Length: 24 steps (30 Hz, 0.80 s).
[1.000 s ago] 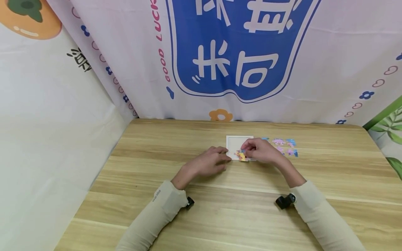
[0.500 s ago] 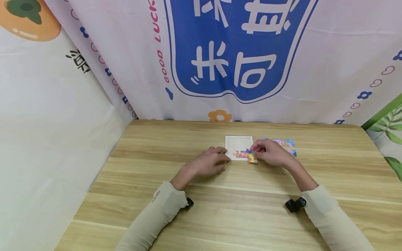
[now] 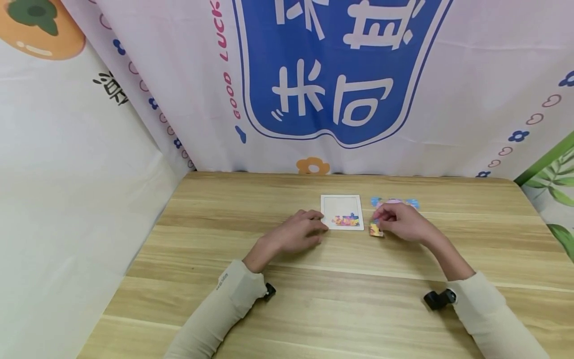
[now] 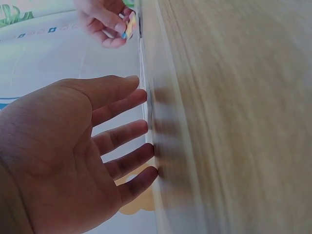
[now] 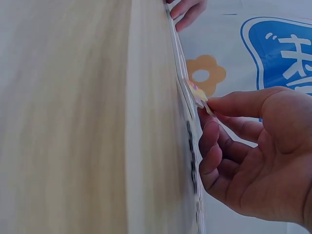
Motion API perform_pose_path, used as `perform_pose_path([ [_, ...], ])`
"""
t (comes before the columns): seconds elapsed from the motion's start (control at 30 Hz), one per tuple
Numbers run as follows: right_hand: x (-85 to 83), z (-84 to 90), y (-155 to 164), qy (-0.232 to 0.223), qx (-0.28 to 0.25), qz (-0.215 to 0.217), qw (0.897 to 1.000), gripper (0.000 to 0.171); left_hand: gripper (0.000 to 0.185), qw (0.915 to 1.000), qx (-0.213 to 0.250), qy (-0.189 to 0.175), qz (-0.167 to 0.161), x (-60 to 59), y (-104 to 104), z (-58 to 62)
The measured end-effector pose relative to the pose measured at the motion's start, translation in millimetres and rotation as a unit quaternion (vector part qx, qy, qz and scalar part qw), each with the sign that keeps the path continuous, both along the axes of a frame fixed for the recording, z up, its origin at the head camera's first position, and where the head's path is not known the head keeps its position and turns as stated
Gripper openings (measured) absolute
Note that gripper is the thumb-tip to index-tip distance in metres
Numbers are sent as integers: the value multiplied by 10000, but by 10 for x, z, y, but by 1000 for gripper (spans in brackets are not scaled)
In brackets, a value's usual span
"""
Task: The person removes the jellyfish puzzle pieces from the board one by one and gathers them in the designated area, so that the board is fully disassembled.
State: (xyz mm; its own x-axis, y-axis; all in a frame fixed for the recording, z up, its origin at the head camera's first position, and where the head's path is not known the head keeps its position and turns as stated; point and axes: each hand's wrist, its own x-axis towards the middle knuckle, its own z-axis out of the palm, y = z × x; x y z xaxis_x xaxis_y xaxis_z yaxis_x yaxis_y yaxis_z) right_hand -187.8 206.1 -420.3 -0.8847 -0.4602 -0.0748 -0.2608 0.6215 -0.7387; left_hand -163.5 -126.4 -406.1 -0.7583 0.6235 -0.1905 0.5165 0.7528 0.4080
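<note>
My right hand (image 3: pixel 401 222) pinches a yellow jigsaw puzzle piece (image 3: pixel 375 229) between thumb and forefinger, just right of the white puzzle frame (image 3: pixel 329 199). In the right wrist view the same piece (image 5: pixel 197 92) is tilted in the fingertips. Along the lower right inside the frame lie joined pink and yellow puzzle pieces (image 3: pixel 347 221). At the frame's left edge my left hand (image 3: pixel 298 231) rests its fingertips, the fingers fairly straight and apart in the left wrist view.
Several blue and pink puzzle pieces (image 3: pixel 412 203) lie on the wooden table (image 3: pixel 332 299) to the right of the frame, partly hidden by the right hand. Behind the table's back edge hangs a printed cloth (image 3: pixel 179 75).
My right hand has moved right, carrying the yellow puzzle piece from over the frame to beside it. More of the joined pieces shows in the frame. The left hand has stayed at the frame's edge.
</note>
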Motion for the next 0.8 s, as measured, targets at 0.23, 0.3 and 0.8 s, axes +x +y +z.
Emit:
perform_pose_path([
  [0.23,33,6,128,-159,-82,-48,9998,15,38,10000,-10,-14,14,-3,6,-4],
  [0.3,42,18,158,-183,-46,-82,9998,16,38,10000,-11,-15,20,-3,6,-6],
  [0.8,48,8,185,-79,169,-89,9998,14,38,10000,21,31,-9,-9,7,-19],
])
